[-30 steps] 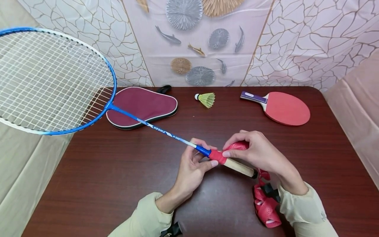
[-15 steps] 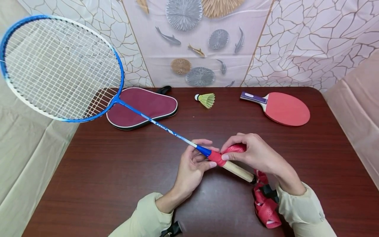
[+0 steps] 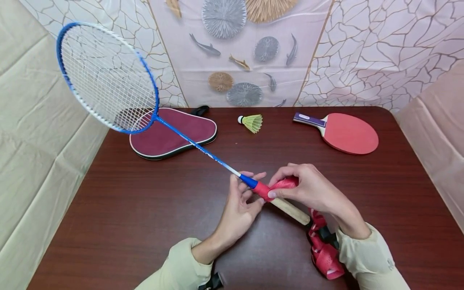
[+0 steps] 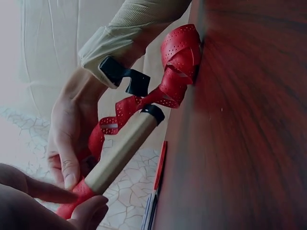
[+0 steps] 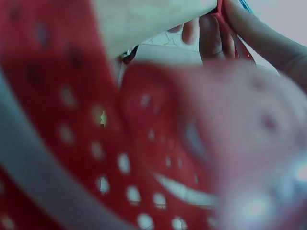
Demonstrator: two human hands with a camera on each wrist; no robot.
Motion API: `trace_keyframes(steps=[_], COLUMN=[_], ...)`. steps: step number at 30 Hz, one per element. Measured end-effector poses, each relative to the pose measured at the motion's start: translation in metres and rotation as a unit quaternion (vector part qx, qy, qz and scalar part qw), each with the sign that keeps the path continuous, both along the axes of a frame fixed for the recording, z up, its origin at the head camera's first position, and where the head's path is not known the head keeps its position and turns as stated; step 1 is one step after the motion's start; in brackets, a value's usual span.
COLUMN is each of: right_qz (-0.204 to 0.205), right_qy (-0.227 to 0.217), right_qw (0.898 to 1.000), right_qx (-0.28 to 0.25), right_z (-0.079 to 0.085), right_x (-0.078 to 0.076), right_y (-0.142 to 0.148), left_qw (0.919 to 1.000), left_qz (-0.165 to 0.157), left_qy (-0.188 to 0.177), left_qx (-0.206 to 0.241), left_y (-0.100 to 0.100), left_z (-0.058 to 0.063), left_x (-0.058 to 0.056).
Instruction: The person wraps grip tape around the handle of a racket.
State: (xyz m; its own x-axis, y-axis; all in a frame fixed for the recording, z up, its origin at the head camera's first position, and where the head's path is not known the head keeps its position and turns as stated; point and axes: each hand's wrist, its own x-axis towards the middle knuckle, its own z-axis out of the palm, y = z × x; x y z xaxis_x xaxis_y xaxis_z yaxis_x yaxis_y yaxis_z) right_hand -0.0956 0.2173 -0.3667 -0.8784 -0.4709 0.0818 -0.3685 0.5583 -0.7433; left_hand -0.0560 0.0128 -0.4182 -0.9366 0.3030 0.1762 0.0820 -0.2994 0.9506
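A blue and white badminton racket slants across the head view, its head raised at upper left. Red perforated grip tape is wrapped round the upper part of its handle; below that the pale wood is bare down to a black end. My left hand holds the handle at the wrapped part between thumb and fingers, its other fingers spread. Thumb and fingers of my right hand pinch the tape where it meets the handle. The loose tape trails in twists to the table. Blurred tape fills most of the right wrist view.
Along the table's back lie a maroon paddle case under the racket's head, a yellow shuttlecock and a red table tennis paddle. A patterned cloth hangs behind the brown table.
The racket has turned about its handle: its head has swung rightward and now shows at a narrower angle. Both hands stay at the handle, the right shifting slightly left and down along with the tape.
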Motion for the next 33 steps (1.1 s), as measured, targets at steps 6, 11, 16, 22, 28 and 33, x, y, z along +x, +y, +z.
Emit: trace_keyframes(steps=[6,11,16,22,28,33], right_qz=[0.000,0.009,0.020,0.011,-0.024,-0.063], right_qy=[-0.022,-0.019,-0.025,-0.050,-0.022,-0.030], right_qw=[1.000,1.000,0.999,0.999,0.999,0.997], right_qx=[-0.001,0.010,0.006,0.013,-0.009,-0.038], right_z=[0.000,0.000,0.000,0.003,0.011,0.012], right_x=[0.001,0.001,0.001,0.000,0.003,0.004], right_y=[-0.003,-0.001,0.001,0.006,0.010,0.004], left_qw=[0.9998,0.9997,0.9989,0.9993,0.9986,0.9990], left_qz=[-0.018,-0.006,0.010,0.008,0.021,0.026], left_qy=[0.004,-0.001,0.001,0.000,-0.003,0.009], left_qx=[-0.004,-0.022,-0.046,-0.037,-0.048,-0.036], left_y=[0.002,0.002,0.000,-0.001,-0.003,-0.006], left_z=[-0.001,0.000,0.000,0.000,0.002,0.005], left_x=[0.000,-0.001,-0.002,-0.002,-0.004,-0.006])
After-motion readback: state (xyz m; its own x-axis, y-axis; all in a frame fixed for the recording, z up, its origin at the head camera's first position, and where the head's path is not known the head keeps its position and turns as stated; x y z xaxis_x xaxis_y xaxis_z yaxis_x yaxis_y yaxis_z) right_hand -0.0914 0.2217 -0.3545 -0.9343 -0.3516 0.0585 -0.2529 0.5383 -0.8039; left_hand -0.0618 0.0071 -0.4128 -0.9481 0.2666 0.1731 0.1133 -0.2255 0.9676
